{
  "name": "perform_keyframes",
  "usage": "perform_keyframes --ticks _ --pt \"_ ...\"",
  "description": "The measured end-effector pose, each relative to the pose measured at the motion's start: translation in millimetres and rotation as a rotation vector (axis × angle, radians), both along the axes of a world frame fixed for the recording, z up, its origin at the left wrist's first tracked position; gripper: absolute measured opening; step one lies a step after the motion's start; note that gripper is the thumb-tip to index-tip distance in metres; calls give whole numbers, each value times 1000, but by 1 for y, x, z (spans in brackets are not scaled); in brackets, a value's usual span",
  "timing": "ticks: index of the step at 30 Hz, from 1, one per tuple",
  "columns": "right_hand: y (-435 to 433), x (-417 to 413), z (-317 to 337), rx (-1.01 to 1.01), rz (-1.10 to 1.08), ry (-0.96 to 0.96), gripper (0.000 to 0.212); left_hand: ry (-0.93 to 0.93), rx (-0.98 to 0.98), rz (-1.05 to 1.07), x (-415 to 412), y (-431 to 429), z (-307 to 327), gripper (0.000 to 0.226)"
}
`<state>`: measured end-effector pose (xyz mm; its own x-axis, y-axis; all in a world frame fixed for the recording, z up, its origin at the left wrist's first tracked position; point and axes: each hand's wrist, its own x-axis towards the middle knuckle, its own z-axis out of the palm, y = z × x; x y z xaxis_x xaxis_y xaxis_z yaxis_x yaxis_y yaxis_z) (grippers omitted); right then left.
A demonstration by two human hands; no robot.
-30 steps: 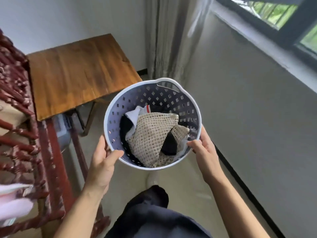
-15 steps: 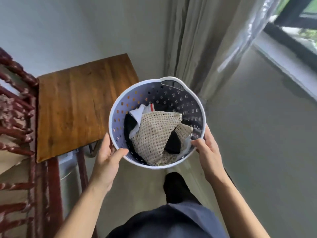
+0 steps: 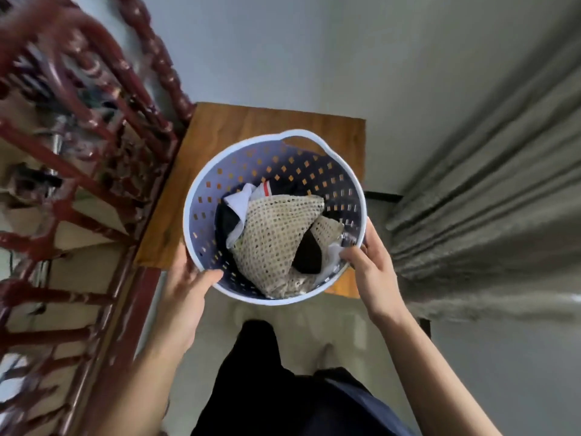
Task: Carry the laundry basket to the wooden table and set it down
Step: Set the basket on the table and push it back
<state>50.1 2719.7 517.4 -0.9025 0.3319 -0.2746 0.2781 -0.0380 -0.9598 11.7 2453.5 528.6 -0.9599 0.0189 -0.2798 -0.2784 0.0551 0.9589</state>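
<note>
A round laundry basket (image 3: pixel 201 196) with a white rim and a perforated purple wall is held over the wooden table (image 3: pixel 220 127). Inside it lie a beige mesh garment (image 3: pixel 276 234) and some white and black clothes. My left hand (image 3: pixel 188 287) grips the near-left rim, thumb inside. My right hand (image 3: pixel 371 265) grips the near-right rim, thumb inside. The basket covers most of the tabletop; I cannot tell whether its base touches the wood.
A dark red carved wooden frame (image 3: pixel 94 152) stands close along the table's left edge. Grey curtains (image 3: pixel 490 190) hang on the right, near the table's right edge. A pale wall (image 3: pixel 283 42) is behind the table. My dark-trousered legs (image 3: pixel 261 372) are on the light floor below.
The table was off to the left of the basket; now the basket sits centred over it. The view has swung left, the window has left the frame, and both hands kept their grip.
</note>
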Motion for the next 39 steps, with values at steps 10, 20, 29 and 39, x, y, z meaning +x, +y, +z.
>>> perform_keyframes --ticks 10,20,29,39 --pt "-64 -141 -28 -13 -163 -209 59 -160 -74 -120 -179 -57 -45 70" --pt "-66 -258 -67 88 -65 -289 52 -250 -60 -148 -290 -68 -98 72" --pt "-42 -309 -108 229 74 -350 53 -267 -183 -115 -273 -46 -121 78" --pt "-47 -267 -95 718 380 -303 83 133 -955 -476 -259 -50 -114 69"
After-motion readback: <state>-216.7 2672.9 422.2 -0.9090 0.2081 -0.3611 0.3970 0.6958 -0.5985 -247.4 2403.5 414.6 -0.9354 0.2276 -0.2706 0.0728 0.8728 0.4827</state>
